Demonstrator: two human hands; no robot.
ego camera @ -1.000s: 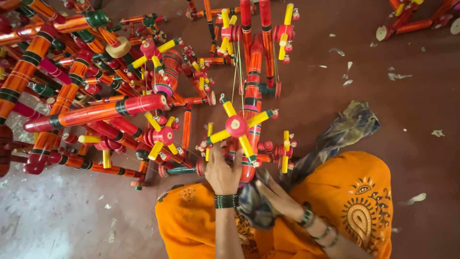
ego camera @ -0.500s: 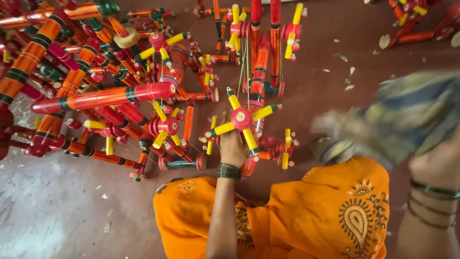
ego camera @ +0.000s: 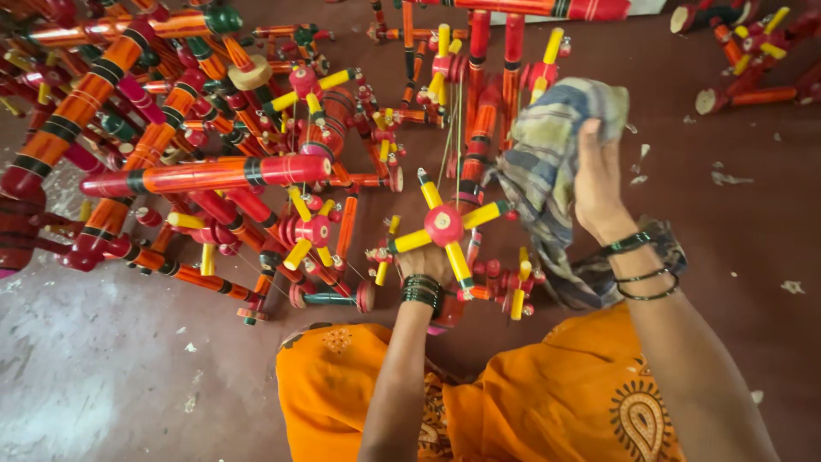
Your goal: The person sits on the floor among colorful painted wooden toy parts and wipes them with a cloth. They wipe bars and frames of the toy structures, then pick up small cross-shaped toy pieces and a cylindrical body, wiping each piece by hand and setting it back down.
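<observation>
My left hand (ego camera: 430, 263) grips a wooden toy (ego camera: 445, 224) with a red hub and several yellow spokes, holding it just above my orange-clad lap (ego camera: 513, 402). The fingers wrap the toy's lower stem, partly hidden behind the hub. My right hand (ego camera: 599, 184) is raised to the right of the toy and clutches a bunched blue-grey checked cloth (ego camera: 547, 162) that hangs down beside the yellow spokes. Dark bangles circle both wrists.
A large heap of red, orange and yellow lacquered wooden toys (ego camera: 197, 154) fills the floor ahead and to the left. More such toys (ego camera: 744, 60) lie at the far right. The dark red floor (ego camera: 753, 222) carries scattered wood chips; a pale worn patch (ego camera: 103, 368) lies at the lower left.
My right hand has lifted the cloth from beside my lap up and forward to the right of the spoked toy. The left hand has kept its grip on the toy.
</observation>
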